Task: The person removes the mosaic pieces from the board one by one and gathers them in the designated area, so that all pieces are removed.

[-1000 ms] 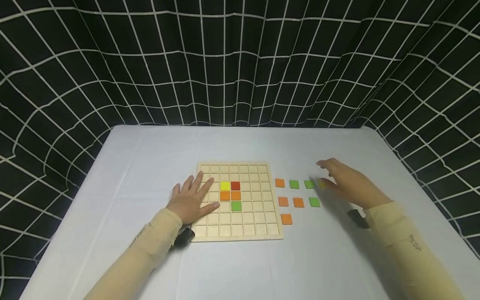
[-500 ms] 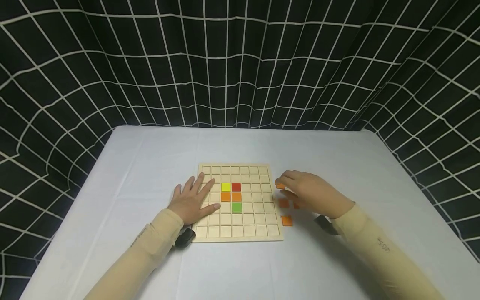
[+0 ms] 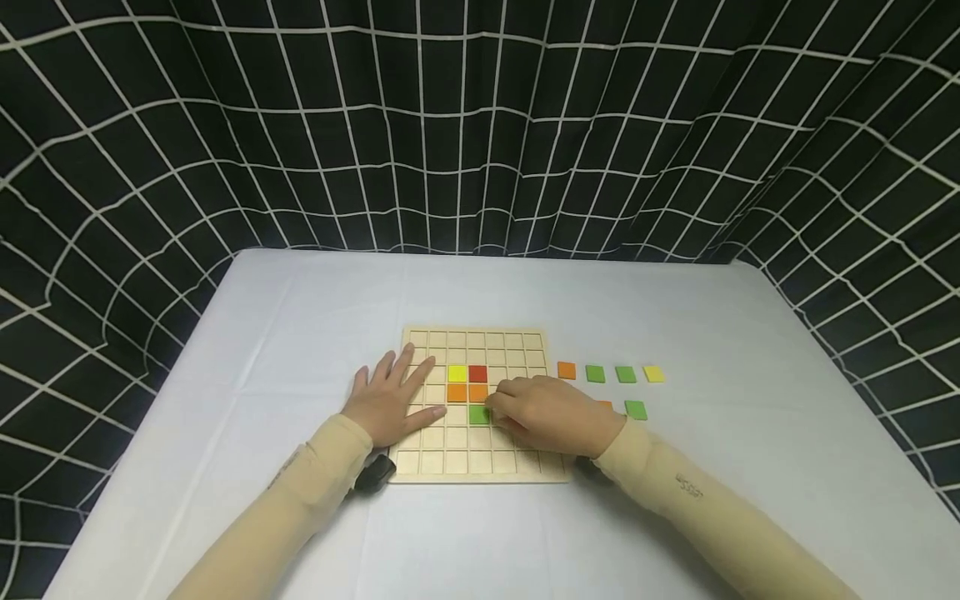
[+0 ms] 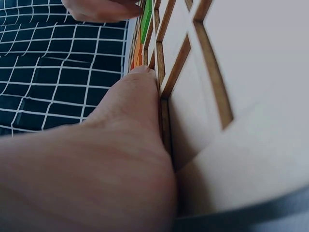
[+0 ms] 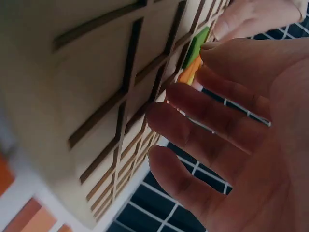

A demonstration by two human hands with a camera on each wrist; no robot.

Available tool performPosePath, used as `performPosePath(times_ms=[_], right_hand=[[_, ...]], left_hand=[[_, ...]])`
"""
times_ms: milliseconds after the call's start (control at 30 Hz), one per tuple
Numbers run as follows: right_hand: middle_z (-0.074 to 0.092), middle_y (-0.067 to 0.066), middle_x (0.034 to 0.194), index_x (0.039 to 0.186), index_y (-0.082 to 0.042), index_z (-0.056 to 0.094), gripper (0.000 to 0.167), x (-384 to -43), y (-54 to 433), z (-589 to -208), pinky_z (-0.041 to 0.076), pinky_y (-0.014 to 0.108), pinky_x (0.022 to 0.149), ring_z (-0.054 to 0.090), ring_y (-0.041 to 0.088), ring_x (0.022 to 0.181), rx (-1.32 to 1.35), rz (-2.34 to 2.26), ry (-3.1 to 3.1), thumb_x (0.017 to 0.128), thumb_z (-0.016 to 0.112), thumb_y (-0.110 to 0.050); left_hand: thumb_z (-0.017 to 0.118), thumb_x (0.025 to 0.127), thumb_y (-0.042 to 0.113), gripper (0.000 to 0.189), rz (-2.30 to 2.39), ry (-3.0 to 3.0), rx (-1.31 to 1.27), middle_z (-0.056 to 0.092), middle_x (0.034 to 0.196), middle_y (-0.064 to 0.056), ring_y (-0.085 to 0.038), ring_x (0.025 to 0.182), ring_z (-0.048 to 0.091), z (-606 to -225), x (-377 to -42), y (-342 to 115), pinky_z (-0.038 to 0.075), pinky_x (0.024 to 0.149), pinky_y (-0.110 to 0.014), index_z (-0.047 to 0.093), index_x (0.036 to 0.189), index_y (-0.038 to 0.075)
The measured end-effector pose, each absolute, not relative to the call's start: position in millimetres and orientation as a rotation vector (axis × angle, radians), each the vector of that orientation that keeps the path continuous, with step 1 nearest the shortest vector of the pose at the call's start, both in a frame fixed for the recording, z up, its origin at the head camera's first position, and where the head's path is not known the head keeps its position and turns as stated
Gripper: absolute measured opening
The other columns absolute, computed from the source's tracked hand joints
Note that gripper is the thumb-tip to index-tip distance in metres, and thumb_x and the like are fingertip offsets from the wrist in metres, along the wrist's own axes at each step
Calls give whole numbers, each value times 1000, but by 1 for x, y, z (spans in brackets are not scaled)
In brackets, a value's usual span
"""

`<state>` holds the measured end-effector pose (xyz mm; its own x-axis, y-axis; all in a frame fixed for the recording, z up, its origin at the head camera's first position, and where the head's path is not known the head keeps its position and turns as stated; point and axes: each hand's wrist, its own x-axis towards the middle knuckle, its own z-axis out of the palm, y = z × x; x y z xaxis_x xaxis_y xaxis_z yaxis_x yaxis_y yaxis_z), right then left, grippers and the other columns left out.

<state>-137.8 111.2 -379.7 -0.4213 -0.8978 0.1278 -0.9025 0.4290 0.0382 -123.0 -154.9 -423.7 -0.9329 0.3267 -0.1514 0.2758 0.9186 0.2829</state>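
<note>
My left hand [image 3: 382,404] rests with fingers spread on the left part of the wooden grid board [image 3: 480,478]; its thumb [image 4: 130,92] lies along the board in the left wrist view. Over the board's middle, my right hand [image 3: 551,412] has loosely bent fingers. Its thumb and index tips are at the right edge of a green tile [image 3: 477,414]; I see no grip on it. In the right wrist view the green tile [image 5: 195,46] lies beside the thumb tip. Above it on the board are two orange tiles [image 3: 457,392], a yellow tile [image 3: 457,373] and a red tile [image 3: 477,373].
Right of the board, loose tiles lie on the white table [image 3: 465,542]: an orange one [image 3: 566,370], green ones [image 3: 626,374] and a yellow one [image 3: 654,373]. My right hand and forearm hide some of them. A black gridded curtain [image 3: 480,125] surrounds the table.
My right hand has swept left from beside the loose yellow tile, across the loose tiles, to the green tile on the board. My left hand has stayed in place.
</note>
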Motion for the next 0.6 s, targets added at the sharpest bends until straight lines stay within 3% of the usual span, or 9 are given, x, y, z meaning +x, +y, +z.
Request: performPosePath(times_ms=[600], right_hand=[[59,-7,85,102,-15,63,16,-139,100,-388,49,24,60,52,10,64,1575,-72,-2541,89,67,-22]], left_hand=[[43,93,63,78,388,2870,448,6,161,-14,-42,144,13,-417,-120,-153,14,109,-68,17,155,23]])
